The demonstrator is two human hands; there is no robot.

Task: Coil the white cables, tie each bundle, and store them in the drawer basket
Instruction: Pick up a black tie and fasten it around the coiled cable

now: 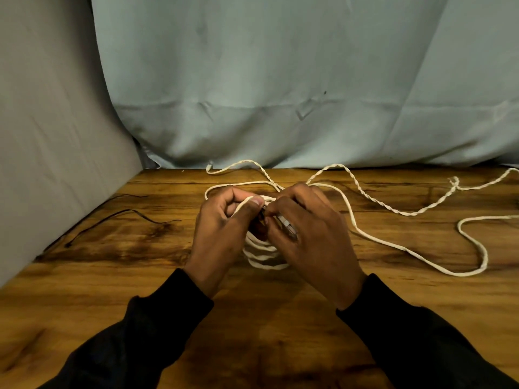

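Note:
Both hands meet over the middle of the wooden table [118, 279]. My left hand [224, 228] pinches a strand of white cable between thumb and fingers. Against it, my right hand [306, 234] grips the same coiled bundle [264, 254], whose several loops hang below the fingers; a small dark piece sits between the fingertips. Loose white cable [404, 249] runs from the hands out to the right in a long loop. A second, twisted white cable [393, 210] lies across the back right of the table. No drawer basket is in view.
Two thin black ties [126, 213] lie on the table at the left. Grey cloth [56, 141] walls the left side and pale blue cloth [280, 80] hangs behind the table's back edge.

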